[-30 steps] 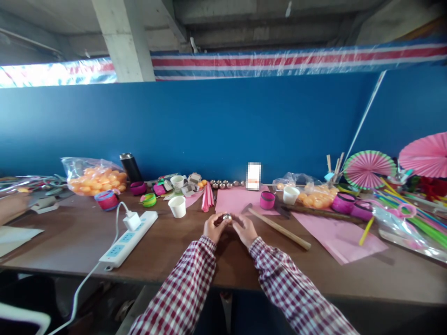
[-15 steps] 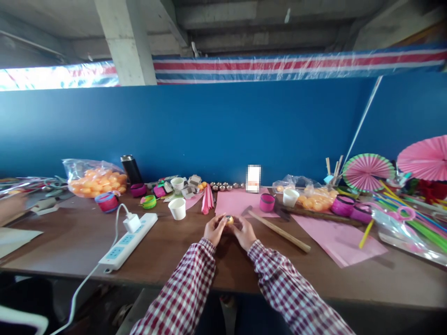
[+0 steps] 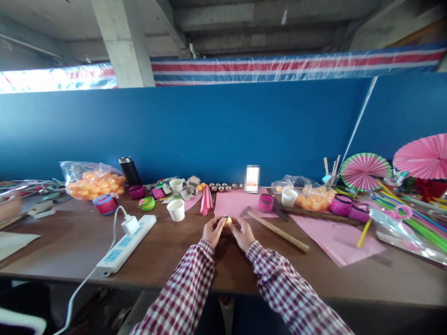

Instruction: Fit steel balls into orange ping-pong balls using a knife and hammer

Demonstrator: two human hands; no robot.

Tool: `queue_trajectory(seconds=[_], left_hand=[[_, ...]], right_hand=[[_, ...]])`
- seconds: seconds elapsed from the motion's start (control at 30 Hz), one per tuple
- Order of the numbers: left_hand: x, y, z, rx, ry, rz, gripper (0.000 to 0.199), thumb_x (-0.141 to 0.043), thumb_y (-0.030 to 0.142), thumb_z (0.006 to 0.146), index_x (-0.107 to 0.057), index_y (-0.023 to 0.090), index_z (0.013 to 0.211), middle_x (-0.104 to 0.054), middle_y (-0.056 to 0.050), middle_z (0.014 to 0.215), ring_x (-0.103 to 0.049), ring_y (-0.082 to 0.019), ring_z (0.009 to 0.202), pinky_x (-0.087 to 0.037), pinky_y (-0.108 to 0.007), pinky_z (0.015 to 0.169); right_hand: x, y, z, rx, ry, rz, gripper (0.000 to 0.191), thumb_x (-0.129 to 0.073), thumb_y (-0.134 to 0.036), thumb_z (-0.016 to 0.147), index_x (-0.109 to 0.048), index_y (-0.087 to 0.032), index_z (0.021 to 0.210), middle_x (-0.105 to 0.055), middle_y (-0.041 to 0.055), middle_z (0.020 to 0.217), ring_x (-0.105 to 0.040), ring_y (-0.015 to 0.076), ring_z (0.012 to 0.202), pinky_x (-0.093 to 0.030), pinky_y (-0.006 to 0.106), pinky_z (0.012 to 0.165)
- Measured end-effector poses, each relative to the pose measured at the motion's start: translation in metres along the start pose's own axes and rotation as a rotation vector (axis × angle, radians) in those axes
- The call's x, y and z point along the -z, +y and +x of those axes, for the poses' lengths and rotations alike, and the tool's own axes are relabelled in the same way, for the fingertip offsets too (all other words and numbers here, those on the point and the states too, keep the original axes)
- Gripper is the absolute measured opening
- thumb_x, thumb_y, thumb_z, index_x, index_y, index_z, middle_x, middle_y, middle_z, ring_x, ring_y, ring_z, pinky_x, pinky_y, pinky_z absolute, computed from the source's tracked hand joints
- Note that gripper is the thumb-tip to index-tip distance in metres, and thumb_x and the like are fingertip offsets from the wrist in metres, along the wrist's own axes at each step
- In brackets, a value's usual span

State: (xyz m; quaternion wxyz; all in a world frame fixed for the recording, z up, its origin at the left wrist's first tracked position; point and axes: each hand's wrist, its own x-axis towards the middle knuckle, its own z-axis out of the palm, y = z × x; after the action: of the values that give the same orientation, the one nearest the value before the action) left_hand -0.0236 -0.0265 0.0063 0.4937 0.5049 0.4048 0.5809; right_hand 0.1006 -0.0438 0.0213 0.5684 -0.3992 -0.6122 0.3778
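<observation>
Between the fingertips of both my hands is a small orange ball [image 3: 228, 222] with a dark, shiny patch on its top. My left hand [image 3: 212, 231] pinches it from the left, thumb towards me. From the right, the fingers of my right hand [image 3: 243, 232] close on the same ball, partly covering it. Both hands are low over the brown table [image 3: 167, 251], in front of a pink sheet [image 3: 230, 204]. To the right of my right hand lies a hammer [image 3: 279, 231] with a wooden handle.
A white power strip [image 3: 126, 245] and a paper cup [image 3: 176, 211] stand on the left. Behind are pink strips [image 3: 206, 200], silver balls [image 3: 223, 187] and a bag of orange balls [image 3: 96, 184]. Folded paper fans [image 3: 366, 172] stand at right. Another person's hand [image 3: 10, 208] shows far left.
The view has shifted slightly. Both my hands stay on the orange ball with almost no movement. At far left, the other person's hand has changed position a little.
</observation>
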Motion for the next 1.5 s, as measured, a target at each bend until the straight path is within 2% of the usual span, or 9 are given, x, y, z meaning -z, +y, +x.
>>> queue_trajectory(seconds=[0.1, 0.33, 0.67, 0.9, 1.03, 1.27, 1.4, 1.5], left_hand=[[-0.003, 0.004, -0.001, 0.003, 0.017, -0.021, 0.041, -0.061, 0.041, 0.064, -0.06, 0.012, 0.093, -0.066, -0.009, 0.086, -0.062, -0.016, 0.068, -0.051, -0.027, 0.061], [-0.002, 0.008, -0.002, -0.109, 0.0, 0.115, 0.036, -0.062, 0.037, 0.063, -0.063, 0.011, 0.088, -0.066, -0.01, 0.087, -0.061, -0.02, 0.081, -0.048, -0.031, 0.074], [-0.001, 0.011, -0.003, -0.128, -0.02, 0.159, 0.034, -0.061, 0.035, 0.064, -0.063, 0.011, 0.088, -0.065, -0.01, 0.089, -0.06, -0.02, 0.081, -0.048, -0.03, 0.074], [-0.003, 0.006, -0.002, -0.047, -0.036, 0.097, 0.038, -0.057, 0.039, 0.068, -0.061, 0.009, 0.091, -0.066, -0.01, 0.087, -0.061, -0.02, 0.078, -0.049, -0.031, 0.07], [-0.001, 0.004, -0.001, -0.103, -0.004, 0.126, 0.039, -0.059, 0.037, 0.066, -0.06, 0.011, 0.096, -0.064, -0.011, 0.096, -0.059, -0.02, 0.087, -0.048, -0.031, 0.077], [0.001, 0.003, 0.001, -0.161, 0.015, 0.208, 0.033, -0.057, 0.036, 0.068, -0.062, 0.012, 0.09, -0.065, -0.01, 0.09, -0.06, -0.02, 0.084, -0.047, -0.032, 0.077], [-0.002, 0.005, 0.0, -0.127, 0.011, 0.169, 0.033, -0.058, 0.037, 0.067, -0.062, 0.011, 0.088, -0.066, -0.01, 0.088, -0.06, -0.02, 0.081, -0.048, -0.032, 0.074], [-0.003, 0.008, -0.001, -0.136, -0.053, 0.164, 0.034, -0.06, 0.034, 0.065, -0.062, 0.011, 0.09, -0.065, -0.01, 0.09, -0.06, -0.02, 0.083, -0.047, -0.032, 0.077]], right_hand=[[0.0, 0.007, 0.001, -0.001, 0.037, 0.007, 0.025, -0.054, -0.032, 0.071, -0.056, -0.018, 0.091, -0.064, 0.0063, 0.087, -0.061, 0.0181, 0.076, -0.051, 0.031, 0.07], [-0.001, 0.016, 0.001, 0.032, 0.051, -0.064, 0.027, -0.057, -0.027, 0.067, -0.055, -0.017, 0.092, -0.063, 0.006, 0.087, -0.061, 0.016, 0.069, -0.051, 0.03, 0.066], [-0.002, 0.017, -0.001, 0.097, 0.071, -0.175, 0.027, -0.055, -0.021, 0.068, -0.055, -0.018, 0.095, -0.062, 0.005, 0.089, -0.06, 0.0137, 0.068, -0.051, 0.028, 0.066], [-0.001, 0.011, -0.002, 0.113, 0.11, -0.253, 0.023, -0.053, -0.03, 0.072, -0.056, -0.017, 0.091, -0.062, 0.0068, 0.089, -0.06, 0.016, 0.073, -0.051, 0.029, 0.067], [-0.002, 0.014, -0.002, 0.113, 0.125, -0.256, 0.023, -0.053, -0.03, 0.072, -0.054, -0.018, 0.092, -0.063, 0.006, 0.087, -0.061, 0.0165, 0.073, -0.051, 0.03, 0.067], [-0.003, 0.022, 0.0, 0.148, 0.101, -0.291, 0.032, -0.056, -0.021, 0.066, -0.054, -0.019, 0.099, -0.061, 0.006, 0.095, -0.058, 0.0186, 0.086, -0.05, 0.032, 0.075], [-0.002, 0.02, 0.0, 0.143, 0.125, -0.32, 0.031, -0.055, -0.019, 0.066, -0.055, -0.018, 0.097, -0.06, 0.0067, 0.094, -0.059, 0.0171, 0.08, -0.051, 0.03, 0.071], [-0.001, 0.018, -0.001, 0.14, 0.157, -0.345, 0.027, -0.055, -0.02, 0.067, -0.055, -0.018, 0.094, -0.061, 0.0064, 0.092, -0.06, 0.0162, 0.075, -0.05, 0.03, 0.071]])
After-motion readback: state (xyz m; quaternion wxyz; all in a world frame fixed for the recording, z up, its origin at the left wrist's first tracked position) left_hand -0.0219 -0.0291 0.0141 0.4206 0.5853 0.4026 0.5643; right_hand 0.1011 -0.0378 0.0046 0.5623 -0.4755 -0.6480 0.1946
